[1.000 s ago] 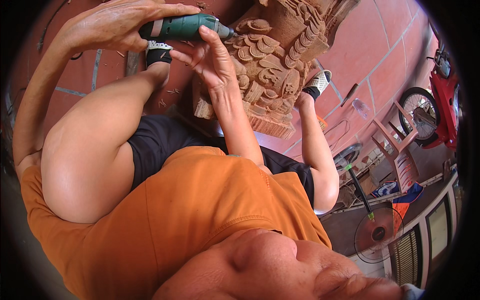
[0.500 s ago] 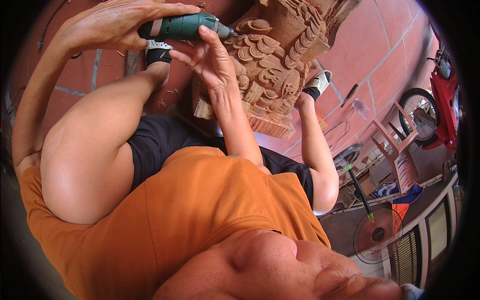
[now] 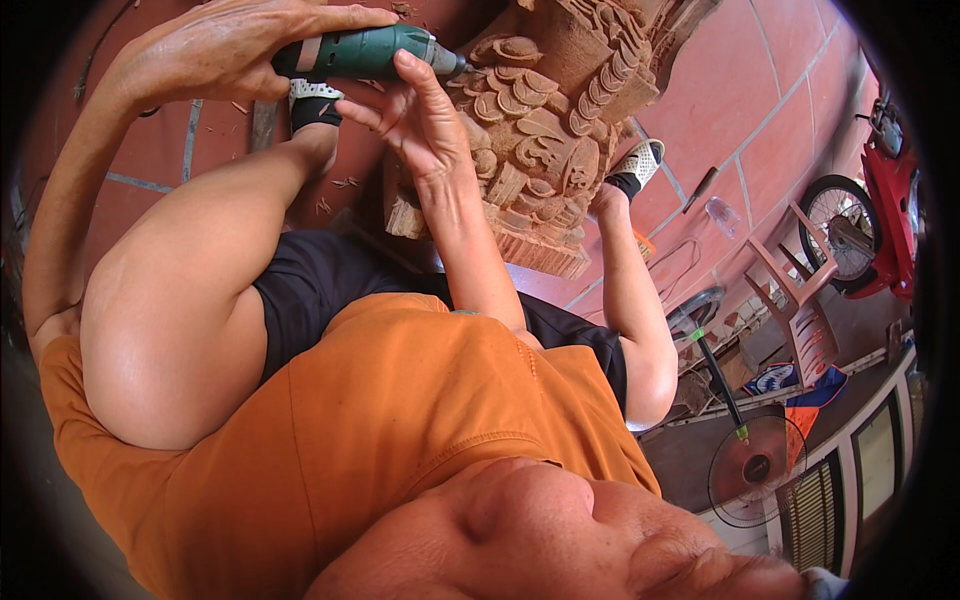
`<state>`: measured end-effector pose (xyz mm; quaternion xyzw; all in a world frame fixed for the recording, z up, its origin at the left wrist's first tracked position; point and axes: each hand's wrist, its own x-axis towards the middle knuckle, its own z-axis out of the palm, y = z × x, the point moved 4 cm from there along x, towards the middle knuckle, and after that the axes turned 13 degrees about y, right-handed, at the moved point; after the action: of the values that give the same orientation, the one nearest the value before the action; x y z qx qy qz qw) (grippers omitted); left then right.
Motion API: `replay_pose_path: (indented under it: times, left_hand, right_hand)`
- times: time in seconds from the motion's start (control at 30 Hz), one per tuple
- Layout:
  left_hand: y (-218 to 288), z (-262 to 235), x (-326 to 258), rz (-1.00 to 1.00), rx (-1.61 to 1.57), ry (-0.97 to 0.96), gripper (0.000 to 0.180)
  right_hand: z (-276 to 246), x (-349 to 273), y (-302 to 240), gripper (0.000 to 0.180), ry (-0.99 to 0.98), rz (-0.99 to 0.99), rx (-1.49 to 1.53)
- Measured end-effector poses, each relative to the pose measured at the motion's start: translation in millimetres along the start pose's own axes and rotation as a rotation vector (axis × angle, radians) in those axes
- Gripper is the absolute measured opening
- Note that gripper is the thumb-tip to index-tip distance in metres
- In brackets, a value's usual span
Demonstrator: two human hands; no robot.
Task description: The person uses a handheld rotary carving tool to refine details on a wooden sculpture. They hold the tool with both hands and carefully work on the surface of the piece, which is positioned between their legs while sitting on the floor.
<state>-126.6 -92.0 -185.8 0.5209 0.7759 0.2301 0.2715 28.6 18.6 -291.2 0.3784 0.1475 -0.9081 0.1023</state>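
Observation:
A green die grinder (image 3: 362, 53) with a metal nose lies across the top of the view, its tip at a brown wood carving (image 3: 535, 130). My left hand (image 3: 225, 45) wraps round its rear body, with one finger stretched along the top. Nearer its nose, my right hand (image 3: 420, 120) is palm up, the thumb pressed to the grinder's side and the other fingers curled beneath it. Rows of scale-like and leaf-like relief cover the carving, which stands between my legs. Whether the tip touches the wood is too small to tell.
Wood chips (image 3: 345, 183) are scattered on the red tiled floor (image 3: 700, 90). A wooden-handled tool (image 3: 702, 190) and a clear plastic item (image 3: 722, 215) lie to the right. Beyond them are a plastic chair (image 3: 795, 290), a standing fan (image 3: 756, 468) and a red motorbike (image 3: 885, 215).
The grinder and both hands have shifted very slightly to the left. The carving looks the same and has stayed in place.

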Motion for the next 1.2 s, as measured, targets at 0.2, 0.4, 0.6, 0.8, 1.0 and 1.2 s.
replay_pose_path:
  times: [0.2,0.4,0.6,0.8,1.0,1.2]
  left_hand:
    - [25,-30,17,0.014,0.04,-0.29,0.084]
    - [1,-1,1,-0.006,0.017,-0.012,0.088]
    - [0,0,2,-0.014,-0.02,-0.021,0.089]
    - [0,0,1,-0.022,0.004,-0.02,0.089]
    - [1,0,1,-0.013,0.002,-0.024,0.089]
    - [1,-1,1,0.012,-0.005,-0.012,0.088]
  right_hand:
    - [-1,0,0,0.062,0.001,-0.007,0.006]
    - [0,0,1,0.062,-0.005,0.007,0.012]
    - [2,-1,-1,0.062,-0.001,0.0,-0.004]
    - [0,0,0,0.062,0.001,0.008,0.007]
    - [0,0,0,0.062,-0.001,0.009,0.002]
    - [0,0,0,0.062,0.003,0.009,0.002]
